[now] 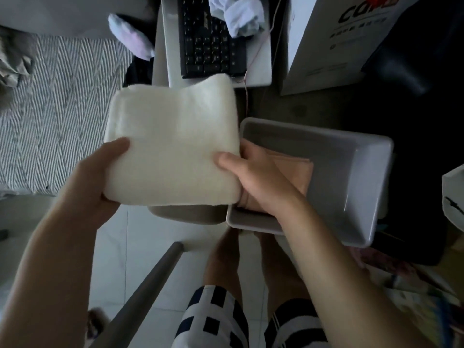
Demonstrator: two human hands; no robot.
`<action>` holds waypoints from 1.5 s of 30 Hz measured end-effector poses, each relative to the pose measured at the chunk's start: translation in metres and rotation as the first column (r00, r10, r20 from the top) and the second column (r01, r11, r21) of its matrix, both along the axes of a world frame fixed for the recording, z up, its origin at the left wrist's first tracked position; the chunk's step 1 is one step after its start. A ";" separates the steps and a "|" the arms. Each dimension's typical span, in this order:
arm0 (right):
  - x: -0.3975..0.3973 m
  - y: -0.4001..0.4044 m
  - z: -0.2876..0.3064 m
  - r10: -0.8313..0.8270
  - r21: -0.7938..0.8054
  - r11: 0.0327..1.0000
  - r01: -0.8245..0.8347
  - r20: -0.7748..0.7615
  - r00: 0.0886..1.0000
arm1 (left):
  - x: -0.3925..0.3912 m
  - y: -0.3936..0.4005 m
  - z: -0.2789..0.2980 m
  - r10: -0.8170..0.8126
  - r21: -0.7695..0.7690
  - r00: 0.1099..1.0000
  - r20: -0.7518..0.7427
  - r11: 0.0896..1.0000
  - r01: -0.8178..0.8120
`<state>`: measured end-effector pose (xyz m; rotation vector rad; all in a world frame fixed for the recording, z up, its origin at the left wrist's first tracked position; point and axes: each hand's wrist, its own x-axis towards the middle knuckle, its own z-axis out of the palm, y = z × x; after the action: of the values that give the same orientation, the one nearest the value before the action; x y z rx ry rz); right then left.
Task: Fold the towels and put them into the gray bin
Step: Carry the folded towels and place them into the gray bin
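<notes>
The white towel [173,144] is folded into a thick, roughly square pad with a fluffy, uniform surface. Its near edge and side edges are rounded and even; the far edge is uneven, dipping in the middle with the two far corners standing higher. You hold it in the air, flat and slightly tilted, just left of the gray bin [361,177], its right edge overlapping the bin's left rim in this view.

Your left hand [100,177] grips the towel's near left corner, thumb curled on top and fingers hidden beneath. Your right hand [253,177] grips the near right edge, thumb pressed on top, the other fingers wrapped under and out of sight.

The gray bin is rectangular, with smooth plastic walls and rounded corners. A folded peach towel [298,172] lies flat on its floor at the left end, partly covered by your right hand; the right part of the floor is bare.

Beyond the towel, a black keyboard [211,38] sits on a white surface, with crumpled white cloth [238,13] beside it. A patterned gray-and-white bedspread [62,109] lies to the left. A white carton [334,43] with black lettering stands to the right.
</notes>
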<state>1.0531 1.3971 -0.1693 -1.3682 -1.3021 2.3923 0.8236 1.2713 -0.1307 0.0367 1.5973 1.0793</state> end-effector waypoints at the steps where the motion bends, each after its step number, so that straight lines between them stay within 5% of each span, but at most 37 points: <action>1: 0.020 -0.001 0.004 -0.027 0.020 0.999 0.027 -0.006 1.000 | 0.011 0.004 0.007 -0.024 0.067 1.000 0.002 0.997 0.024; 6: 0.163 0.002 0.004 -0.186 0.114 0.980 0.165 0.213 0.959 | 0.127 0.039 0.000 -0.250 0.196 0.968 0.025 0.951 0.240; 9: 0.235 0.002 -0.032 -0.231 0.133 0.973 0.190 0.459 0.858 | 0.221 0.058 -0.061 -0.428 0.127 0.903 0.025 0.898 0.422; 11: 0.259 0.000 -0.074 -0.103 0.147 0.989 0.007 0.657 0.747 | 0.270 0.069 -0.119 -0.545 -0.052 0.838 -0.026 0.838 0.544; 13: 0.264 -0.005 -0.108 0.031 0.115 0.968 -0.223 0.829 0.559 | 0.305 0.070 -0.167 -0.759 -0.278 0.651 -0.027 0.631 0.724; 15: 0.255 -0.009 -0.128 0.040 0.134 0.951 -0.279 0.841 0.540 | 0.324 0.065 -0.194 -0.857 -0.399 0.510 -0.074 0.494 0.772; 19: 0.237 -0.022 -0.140 -0.077 0.369 0.811 -0.453 0.836 0.543 | 0.323 0.055 -0.203 -0.777 -0.294 0.617 -0.125 0.623 0.725; 22: 0.217 -0.027 -0.149 -0.146 0.535 0.685 -0.495 0.766 0.625 | 0.312 0.047 -0.205 -0.788 -0.232 0.599 -0.142 0.614 0.754; 25: 0.200 -0.024 -0.164 -0.132 0.531 0.624 -0.573 0.794 0.593 | 0.306 0.043 -0.217 -0.832 -0.332 0.395 -0.389 0.526 0.783; 31: 0.195 -0.025 -0.209 -0.206 0.531 0.466 -0.708 0.843 0.497 | 0.318 0.046 -0.246 -0.891 -0.644 0.040 -0.453 0.358 0.676; 40: 0.209 -0.005 -0.213 -0.405 0.556 0.507 -0.659 0.828 0.387 | 0.288 0.047 -0.237 -0.933 -0.703 0.092 -0.348 0.325 0.633; 45: 0.187 -0.019 -0.223 -0.289 0.464 0.547 -0.697 0.886 0.363 | 0.300 0.052 -0.227 -0.930 -0.719 0.015 -0.368 0.295 0.630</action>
<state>1.2403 1.3780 -0.3919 -2.2123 -2.5119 0.3751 1.1232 1.3232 -0.3574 1.2386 1.9981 -0.3464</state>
